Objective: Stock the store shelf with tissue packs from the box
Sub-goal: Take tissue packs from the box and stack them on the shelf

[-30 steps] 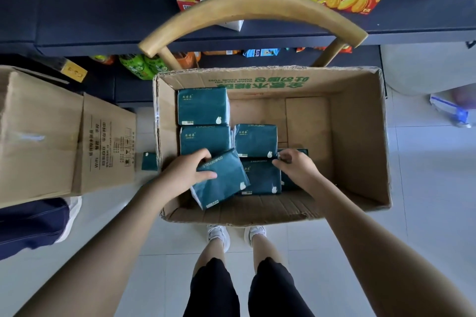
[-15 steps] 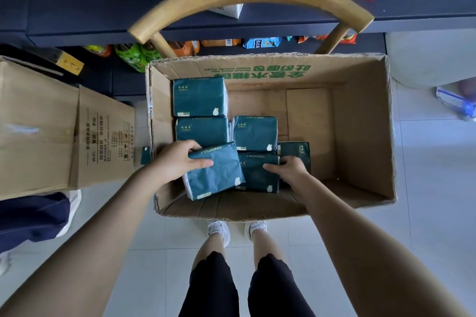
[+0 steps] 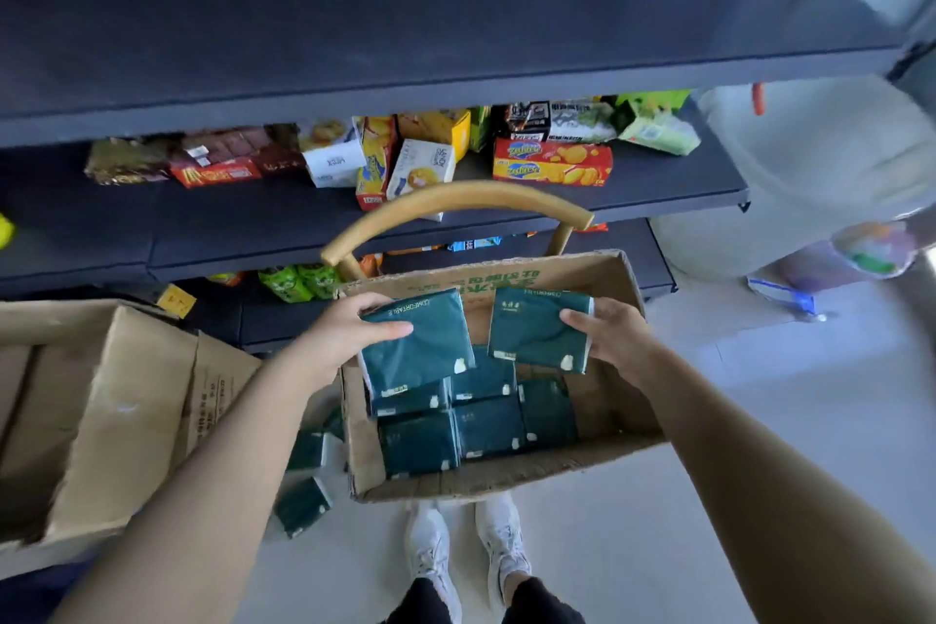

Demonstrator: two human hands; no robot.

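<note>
An open cardboard box (image 3: pixel 623 410) stands on a wooden chair in front of me, with several dark green tissue packs (image 3: pixel 486 426) lying inside it. My left hand (image 3: pixel 349 334) grips one green tissue pack (image 3: pixel 420 350) above the box's left side. My right hand (image 3: pixel 615 337) grips another green tissue pack (image 3: pixel 532 329) above the box's right side. Both packs are lifted clear of those in the box. A wide dark shelf board (image 3: pixel 405 41) stretches across the top of the view with nothing on its visible surface.
A lower shelf (image 3: pixel 658 188) holds snack boxes (image 3: pixel 552 162) and bags. The chair's curved wooden backrest (image 3: pixel 456 208) rises behind the box. A second large cardboard box (image 3: pixel 101 410) stands at left. Two loose tissue packs (image 3: pixel 304 507) lie on the floor between the boxes.
Both hands have lifted a tissue pack each up out of the box. My view has tilted upward, bringing the upper dark shelf into sight.
</note>
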